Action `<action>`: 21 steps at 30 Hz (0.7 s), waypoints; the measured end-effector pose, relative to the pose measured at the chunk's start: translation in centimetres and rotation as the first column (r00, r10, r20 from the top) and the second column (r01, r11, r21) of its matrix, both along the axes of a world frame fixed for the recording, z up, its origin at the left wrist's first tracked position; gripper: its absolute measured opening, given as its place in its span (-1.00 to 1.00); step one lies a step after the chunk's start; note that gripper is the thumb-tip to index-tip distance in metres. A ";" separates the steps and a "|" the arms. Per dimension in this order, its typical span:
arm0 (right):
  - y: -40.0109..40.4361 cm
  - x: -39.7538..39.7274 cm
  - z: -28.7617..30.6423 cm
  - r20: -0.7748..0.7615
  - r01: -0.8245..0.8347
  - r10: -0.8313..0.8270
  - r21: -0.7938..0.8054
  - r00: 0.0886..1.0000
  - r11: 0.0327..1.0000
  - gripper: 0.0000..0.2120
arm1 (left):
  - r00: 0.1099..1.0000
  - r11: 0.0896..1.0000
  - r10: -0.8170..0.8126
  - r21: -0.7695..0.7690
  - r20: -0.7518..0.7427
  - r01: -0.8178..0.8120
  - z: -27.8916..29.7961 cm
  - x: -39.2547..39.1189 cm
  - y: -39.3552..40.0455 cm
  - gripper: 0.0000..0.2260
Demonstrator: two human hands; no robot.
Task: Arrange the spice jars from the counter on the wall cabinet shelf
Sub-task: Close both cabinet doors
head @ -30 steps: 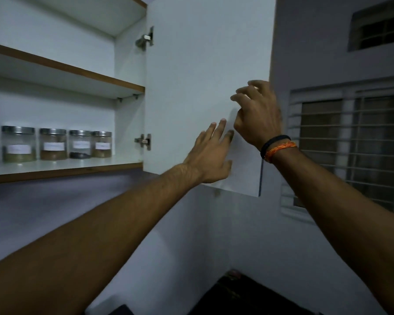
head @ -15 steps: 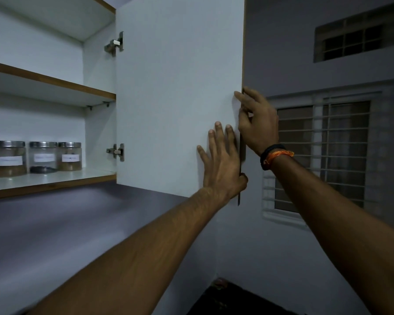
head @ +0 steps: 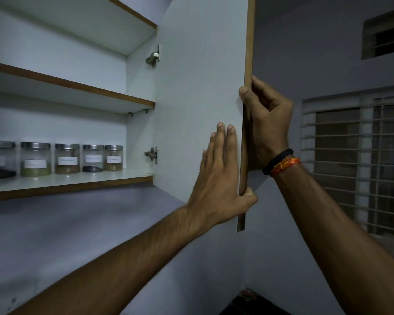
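Note:
Several clear spice jars (head: 67, 158) with steel lids and white labels stand in a row on the lowest shelf (head: 77, 184) of the open wall cabinet, at the left. The white cabinet door (head: 200, 87) stands open, seen nearly edge-on. My left hand (head: 218, 178) lies flat on the door's inner face, with the thumb hooked round its brown edge near the bottom. My right hand (head: 267, 123), with black and orange bands at the wrist, grips the same edge higher up, thumb on the inner face and fingers behind.
An upper shelf (head: 77, 87) holds nothing I can see. Two metal hinges (head: 154, 56) join the door to the cabinet side. A barred window (head: 355, 160) and a small vent window (head: 384, 35) are in the right wall. Something dark lies low by the corner.
The door has swung towards me and now shows its brown edge. Both hands have closed onto that edge. The view has shifted, so more jars show on the shelf.

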State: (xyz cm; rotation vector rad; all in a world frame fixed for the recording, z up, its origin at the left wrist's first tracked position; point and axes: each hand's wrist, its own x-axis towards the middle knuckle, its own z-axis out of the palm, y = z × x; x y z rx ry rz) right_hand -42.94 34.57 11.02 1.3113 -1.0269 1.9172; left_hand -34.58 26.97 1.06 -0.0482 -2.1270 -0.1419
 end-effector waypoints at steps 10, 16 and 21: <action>-3.9 6.4 -0.5 -0.029 -0.124 0.123 -0.030 0.992 0.992 -0.55 | 0.997 0.998 -0.044 0.038 -0.064 0.046 -0.4 7.2 -2.6 0.03; -7.7 10.5 -0.9 -0.094 -0.102 0.098 -0.046 0.991 0.994 -0.53 | 0.976 0.998 -0.022 0.047 -0.216 0.033 -1.8 11.9 -4.9 -0.12; -11.4 13.7 -1.7 -0.201 -0.028 0.029 0.006 0.979 1.000 -0.48 | 0.951 0.991 0.131 0.058 -0.279 -0.119 -2.2 16.4 -7.4 -0.21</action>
